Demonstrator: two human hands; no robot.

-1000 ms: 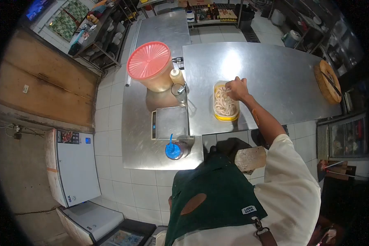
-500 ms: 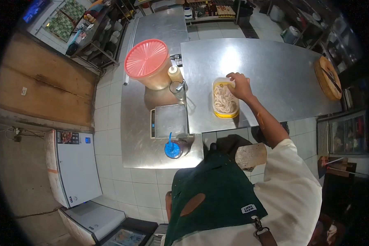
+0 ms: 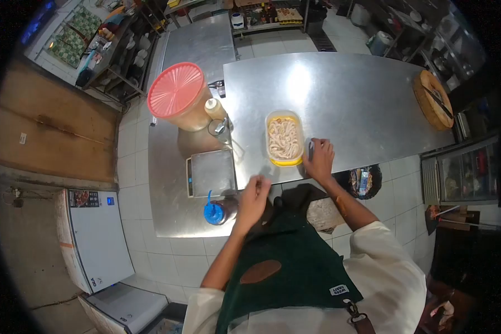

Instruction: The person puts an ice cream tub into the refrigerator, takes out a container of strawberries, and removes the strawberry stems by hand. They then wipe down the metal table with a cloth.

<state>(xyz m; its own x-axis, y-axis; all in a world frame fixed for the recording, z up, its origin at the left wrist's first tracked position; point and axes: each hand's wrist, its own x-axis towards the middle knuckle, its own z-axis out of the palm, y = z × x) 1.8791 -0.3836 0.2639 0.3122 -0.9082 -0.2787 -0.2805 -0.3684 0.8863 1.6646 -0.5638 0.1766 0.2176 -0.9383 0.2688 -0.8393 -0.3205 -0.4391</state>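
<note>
A rectangular plastic container [image 3: 302,133] full of pale strips [image 3: 284,139], perhaps cut meat, stands on the steel table, with yellow showing beneath its near end. My right hand [image 3: 319,160] is just right of the container's near corner. Its thumb and fingers are apart, and I see nothing held. Above the table's front edge is my left hand [image 3: 254,201], its fingertips smeared by motion. It is nearest to the dark jar with a blue lid [image 3: 214,213]. Whether the left fingers hold anything I cannot tell.
On the left counter are a flat scale [image 3: 212,173], a glass [image 3: 217,129], a squeeze bottle [image 3: 215,109] and a large tub with a pink lid [image 3: 177,91]. A knife lies on a round wooden board [image 3: 428,106] at the far right. A bin [image 3: 365,182] stands below the table edge.
My right hand has left the container's far rim and come down to its near right side. My left hand has come into view over the table's front edge. The camera view has shifted.
</note>
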